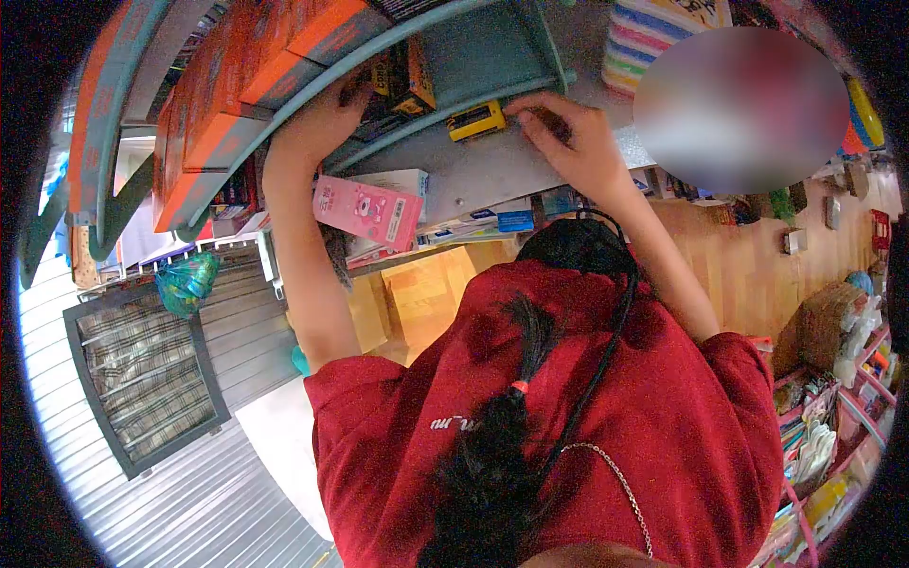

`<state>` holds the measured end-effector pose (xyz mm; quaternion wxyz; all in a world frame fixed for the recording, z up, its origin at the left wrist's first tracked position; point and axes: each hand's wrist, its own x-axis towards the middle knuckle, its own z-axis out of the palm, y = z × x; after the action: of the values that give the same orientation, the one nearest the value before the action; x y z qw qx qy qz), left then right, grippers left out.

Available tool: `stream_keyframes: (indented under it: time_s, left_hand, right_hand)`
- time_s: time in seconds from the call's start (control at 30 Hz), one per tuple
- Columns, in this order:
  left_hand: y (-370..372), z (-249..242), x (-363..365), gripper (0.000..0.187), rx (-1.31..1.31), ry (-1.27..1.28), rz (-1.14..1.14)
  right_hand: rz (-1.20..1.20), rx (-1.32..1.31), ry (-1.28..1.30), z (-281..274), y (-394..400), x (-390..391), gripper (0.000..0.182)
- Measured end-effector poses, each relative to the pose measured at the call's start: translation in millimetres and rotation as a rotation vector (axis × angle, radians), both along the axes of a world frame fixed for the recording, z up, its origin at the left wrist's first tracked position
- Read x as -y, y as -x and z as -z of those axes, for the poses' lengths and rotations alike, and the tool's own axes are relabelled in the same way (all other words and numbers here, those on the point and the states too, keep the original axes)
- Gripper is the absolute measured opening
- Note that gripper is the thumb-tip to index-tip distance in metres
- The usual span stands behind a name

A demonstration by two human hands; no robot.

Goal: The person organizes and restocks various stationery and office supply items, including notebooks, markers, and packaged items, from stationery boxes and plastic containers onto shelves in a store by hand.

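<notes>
My left hand (331, 123) reaches over the rim of a teal bin (478, 47), its fingers in shadow and partly hidden beside a black and yellow box (409, 80) inside. My right hand (573, 142) is in front of the bin, thumb apart from the loosely bent fingers. Its index fingertip is right at the end of a small yellow and black box (476, 120), which lies by the bin's front rim on a grey shelf (473, 175). Below my left wrist, a pink box with a bear picture (369, 210) overlaps a white box (409, 189).
Orange boxes (213, 123) fill teal bins at the upper left. A striped stack (653, 43) stands right of the bin. Under the shelf edge are more packages and a cardboard box (431, 293). Racks of goods (824, 445) line the right side.
</notes>
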<state>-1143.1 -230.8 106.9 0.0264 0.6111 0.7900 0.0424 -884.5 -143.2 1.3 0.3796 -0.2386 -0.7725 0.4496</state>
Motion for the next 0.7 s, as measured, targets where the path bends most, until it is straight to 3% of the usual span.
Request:
stream_keyframes:
  time_s: [0.07, 0.17, 0.33, 0.43, 0.7]
  left_hand:
    - [1.5, 1.4, 1.2, 0.041, 0.007, -0.026, 0.009]
    - [9.7, 11.4, 0.5, 0.039, -0.071, -0.101, 0.067]
    - [3.7, 19.2, 4.1, 0.034, -0.277, -0.181, 0.116]
    - [2.0, 27.6, 7.5, 0.032, -0.310, -0.370, 0.198]
    - [-4.9, 23.1, 24.2, 0.029, -0.289, -0.353, 0.150]
  right_hand:
    - [0.008, 0.037, 0.022, -4.4, -0.8, 1.3, 0.020]
    - [0.097, 0.027, -0.412, 5.2, 7.9, -0.8, 0.032]
    - [0.079, 0.182, -0.507, 1.6, 14.7, 8.2, 0.040]
    - [0.063, 0.239, -0.503, 6.3, 17.3, 3.1, 0.040]
    - [0.059, 0.368, -0.498, 0.1, 22.3, 2.0, 0.036]
